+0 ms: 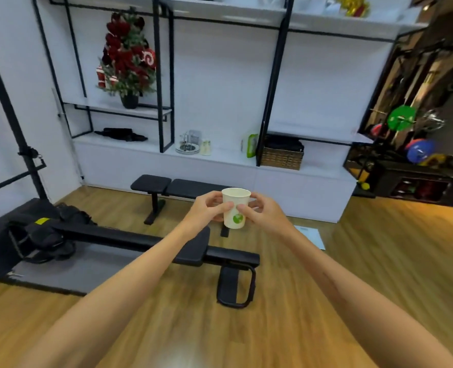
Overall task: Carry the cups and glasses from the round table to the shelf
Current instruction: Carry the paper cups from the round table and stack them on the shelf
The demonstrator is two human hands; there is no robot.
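A white paper cup (pixel 235 205) with a green round mark is held upright in front of me, at arm's length above the wooden floor. My left hand (pixel 206 208) grips its left side and my right hand (pixel 262 212) grips its right side, thumbs on the near wall. Ahead stands the white shelf (pixel 225 155) with black metal frames. On its low ledge a small pale cup (pixel 205 147) stands beside a glass tray with glassware (pixel 188 144). The round table is out of view.
A black weight bench (pixel 166 185) stands between me and the shelf. A black exercise machine (pixel 129 243) lies on the floor at the left. A wicker basket (pixel 282 155), a green packet (pixel 251 144) and a decorated small tree (pixel 129 57) sit on the shelf. Coloured weight plates (pixel 416 150) hang at the right.
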